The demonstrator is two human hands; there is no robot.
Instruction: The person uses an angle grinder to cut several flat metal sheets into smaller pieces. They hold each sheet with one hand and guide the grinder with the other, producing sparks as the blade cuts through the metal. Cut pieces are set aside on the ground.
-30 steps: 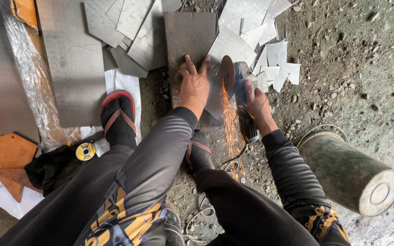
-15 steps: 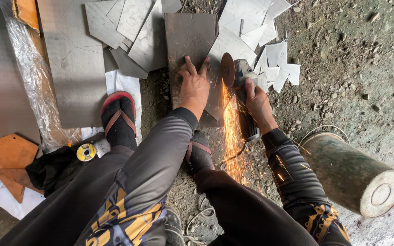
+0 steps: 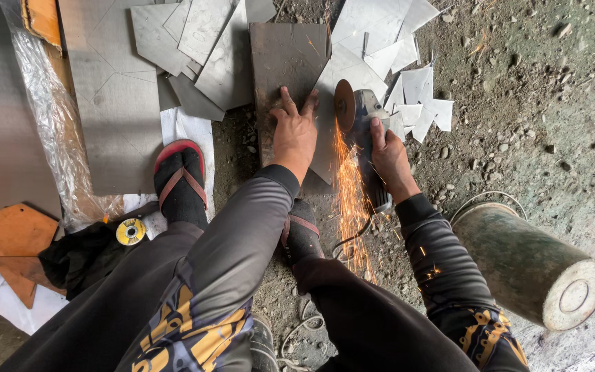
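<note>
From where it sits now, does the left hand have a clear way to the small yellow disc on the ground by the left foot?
Probably yes. The left hand lies flat on the metal sheet, holding nothing. The yellow disc lies uncovered beside the sandalled foot, though the bent left leg sits partly between them.

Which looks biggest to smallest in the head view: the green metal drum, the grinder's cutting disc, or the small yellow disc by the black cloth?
1. Green metal drum, by far the largest.
2. Cutting disc on the angle grinder.
3. Yellow disc.
The two discs look close; the cutting disc shows obliquely, so their order is unsure.
</note>
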